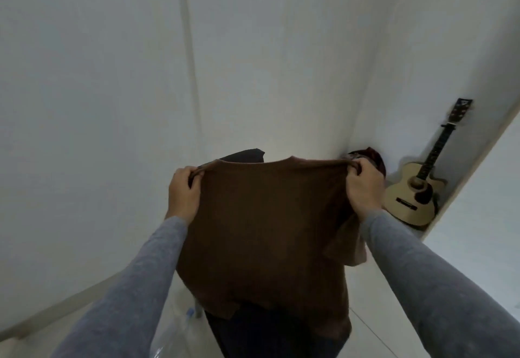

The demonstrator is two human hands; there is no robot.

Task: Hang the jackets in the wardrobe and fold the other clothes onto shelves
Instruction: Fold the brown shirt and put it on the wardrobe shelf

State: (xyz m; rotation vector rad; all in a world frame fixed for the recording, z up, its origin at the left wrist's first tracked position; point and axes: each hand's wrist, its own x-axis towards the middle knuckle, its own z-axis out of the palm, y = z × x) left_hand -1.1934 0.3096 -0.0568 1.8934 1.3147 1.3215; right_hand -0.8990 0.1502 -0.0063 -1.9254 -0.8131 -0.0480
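Observation:
A brown T-shirt (267,231) hangs spread out in front of me, held up by its shoulders. My left hand (184,191) grips the left shoulder seam and my right hand (364,186) grips the right one, fingers curled round the cloth. The shirt's lower part drapes over dark clothing (270,335) beneath it. Behind the shirt's top edge peek a dark garment (244,155) and a reddish-brown garment (371,155). What these lie on is hidden by the shirt.
White walls rise ahead and to the left. An acoustic guitar (416,188) leans in the right corner. Clear plastic (174,338) lies on the pale tiled floor (394,315) at the lower left. A white panel edge (478,166) runs along the right.

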